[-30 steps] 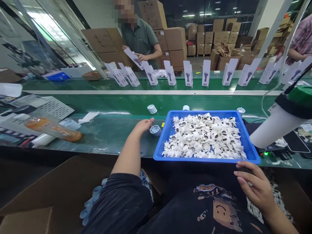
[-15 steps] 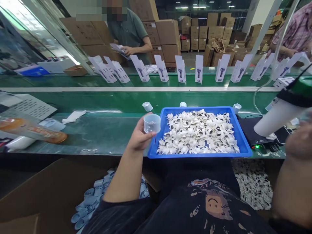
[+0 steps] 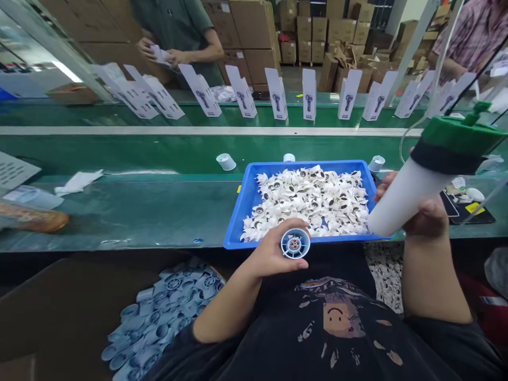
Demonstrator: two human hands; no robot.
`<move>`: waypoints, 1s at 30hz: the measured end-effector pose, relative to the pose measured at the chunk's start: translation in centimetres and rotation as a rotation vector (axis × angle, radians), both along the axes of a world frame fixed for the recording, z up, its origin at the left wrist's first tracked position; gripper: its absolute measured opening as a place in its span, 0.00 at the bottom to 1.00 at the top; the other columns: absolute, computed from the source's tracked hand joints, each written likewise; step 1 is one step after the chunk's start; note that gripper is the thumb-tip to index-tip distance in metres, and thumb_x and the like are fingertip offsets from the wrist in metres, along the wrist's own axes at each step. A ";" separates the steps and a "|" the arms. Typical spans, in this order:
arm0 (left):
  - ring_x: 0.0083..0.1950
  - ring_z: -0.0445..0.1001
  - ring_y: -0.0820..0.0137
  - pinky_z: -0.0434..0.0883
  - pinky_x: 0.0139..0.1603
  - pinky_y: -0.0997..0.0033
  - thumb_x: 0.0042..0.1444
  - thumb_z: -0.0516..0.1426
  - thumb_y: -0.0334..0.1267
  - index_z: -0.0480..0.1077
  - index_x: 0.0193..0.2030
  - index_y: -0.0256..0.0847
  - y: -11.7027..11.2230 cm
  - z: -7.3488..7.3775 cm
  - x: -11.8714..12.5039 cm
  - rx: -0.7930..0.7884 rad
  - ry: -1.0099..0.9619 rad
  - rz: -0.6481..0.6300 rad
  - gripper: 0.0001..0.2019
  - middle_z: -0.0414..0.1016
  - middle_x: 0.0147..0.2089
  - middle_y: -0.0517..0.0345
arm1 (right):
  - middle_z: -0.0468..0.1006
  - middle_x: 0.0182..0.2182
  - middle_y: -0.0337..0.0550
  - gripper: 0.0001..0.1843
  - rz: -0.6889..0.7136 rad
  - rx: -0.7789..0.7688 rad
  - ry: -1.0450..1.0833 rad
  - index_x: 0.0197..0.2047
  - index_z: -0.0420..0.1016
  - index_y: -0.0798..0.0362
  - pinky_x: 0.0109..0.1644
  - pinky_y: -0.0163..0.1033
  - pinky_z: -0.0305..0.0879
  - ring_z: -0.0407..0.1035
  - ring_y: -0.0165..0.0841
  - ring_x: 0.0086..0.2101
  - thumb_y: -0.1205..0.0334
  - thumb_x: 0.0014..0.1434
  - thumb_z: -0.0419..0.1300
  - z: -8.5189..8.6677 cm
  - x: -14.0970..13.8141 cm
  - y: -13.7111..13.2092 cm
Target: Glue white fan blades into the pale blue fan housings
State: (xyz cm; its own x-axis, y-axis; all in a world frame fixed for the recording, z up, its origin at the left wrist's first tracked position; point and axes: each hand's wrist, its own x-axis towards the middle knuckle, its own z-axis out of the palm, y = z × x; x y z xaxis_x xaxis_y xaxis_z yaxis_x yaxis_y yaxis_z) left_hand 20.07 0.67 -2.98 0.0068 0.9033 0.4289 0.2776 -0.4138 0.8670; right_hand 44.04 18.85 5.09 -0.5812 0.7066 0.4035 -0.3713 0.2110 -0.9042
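Left hand (image 3: 273, 253) holds a pale blue round cup (image 3: 296, 244), fingers curled around its side, its ribbed end facing the head camera. Right hand (image 3: 432, 218) is wrapped around a fat white tube tool (image 3: 408, 196) with a green top. That tool is to the right of the cup, apart from it, and leans with its low end pointing down and left. Half a second ago, the cup was by the left side of the blue tray (image 3: 235, 222), and the right hand was off the tool. Now the cup is at the tray's near edge.
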 end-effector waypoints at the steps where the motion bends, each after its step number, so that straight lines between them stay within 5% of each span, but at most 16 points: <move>1: 0.48 0.78 0.58 0.74 0.49 0.58 0.49 0.67 0.57 0.65 0.54 0.47 0.1 0.5 0.3 0.006 0.064 0.006 0.30 0.78 0.47 0.49 | 0.80 0.43 0.43 0.23 -0.008 -0.056 0.028 0.43 0.79 0.42 0.38 0.43 0.76 0.77 0.38 0.35 0.45 0.42 0.69 0.3 -0.7 -1.0; 4: 0.54 0.76 0.55 0.72 0.56 0.54 0.51 0.67 0.52 0.69 0.52 0.46 0.4 1.6 1.8 0.038 0.235 0.033 0.25 0.77 0.53 0.47 | 0.79 0.41 0.40 0.20 -0.013 -0.146 0.110 0.41 0.76 0.41 0.36 0.42 0.76 0.75 0.36 0.33 0.46 0.44 0.67 1.3 -2.8 -4.0; 11: 0.41 0.78 0.62 0.74 0.41 0.63 0.52 0.65 0.51 0.69 0.49 0.41 1.0 2.8 5.3 0.076 0.300 0.061 0.23 0.79 0.43 0.52 | 0.75 0.35 0.38 0.24 0.021 -0.112 0.213 0.38 0.71 0.47 0.31 0.38 0.74 0.74 0.31 0.29 0.36 0.51 0.63 3.1 -5.8 -7.6; 19: 0.34 0.74 0.67 0.71 0.34 0.68 0.54 0.64 0.51 0.70 0.41 0.40 1.4 3.5 6.4 0.128 0.256 0.070 0.18 0.76 0.35 0.56 | 0.76 0.35 0.38 0.13 0.056 -0.058 0.209 0.37 0.75 0.45 0.32 0.40 0.75 0.74 0.33 0.30 0.45 0.54 0.66 2.9 -5.1 -7.7; 25: 0.33 0.74 0.67 0.70 0.32 0.68 0.54 0.64 0.53 0.70 0.40 0.40 1.5 3.5 6.8 0.137 0.243 0.070 0.18 0.76 0.34 0.56 | 0.77 0.36 0.42 0.26 0.010 -0.061 0.103 0.37 0.74 0.48 0.32 0.42 0.75 0.74 0.36 0.31 0.33 0.50 0.64 2.6 -5.0 -7.4; 30: 0.34 0.74 0.66 0.71 0.34 0.66 0.54 0.63 0.54 0.70 0.39 0.41 1.5 3.5 6.8 0.071 0.246 0.066 0.18 0.76 0.34 0.56 | 0.77 0.36 0.35 0.13 0.126 -0.117 0.270 0.37 0.77 0.43 0.34 0.37 0.75 0.75 0.31 0.31 0.47 0.52 0.69 2.5 -5.1 -7.3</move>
